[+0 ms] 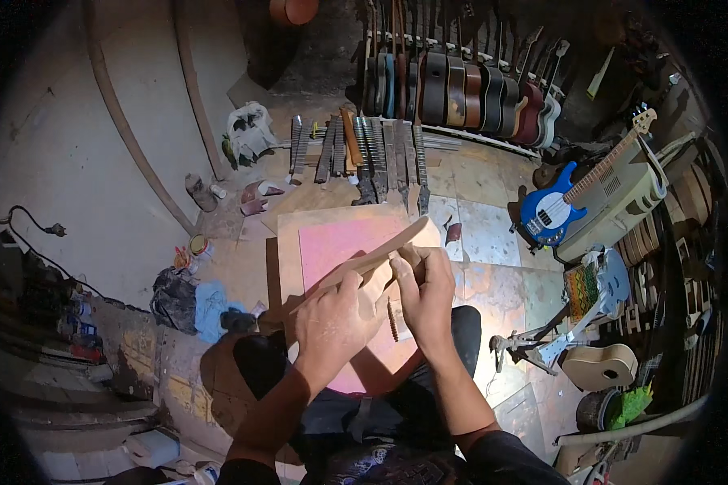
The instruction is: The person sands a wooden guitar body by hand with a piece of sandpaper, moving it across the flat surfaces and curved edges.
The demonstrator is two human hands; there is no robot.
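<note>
Both hands hold a pale, curved wooden piece (408, 234) above my lap; it looks like part of a guitar body, but its full shape is hidden. My left hand (336, 323) is closed round its lower left portion. Near the upper right end, my right hand (427, 295) is closed on the piece, thumb and fingers pressed together. Whether something small is also pinched there, I cannot tell. A short ridged brown strip (394, 320) shows between the hands, just below the right thumb. Under them is a pink sheet (325, 234) on a pale board (287, 222).
Several fretted necks (370, 149) lie on the floor ahead, before a rack of hanging guitars (465, 89). To the right are a blue bass guitar (552, 208), an unfinished acoustic guitar (598, 365) and shelved wooden parts. A blue cloth (210, 309) and black bag (173, 299) lie left.
</note>
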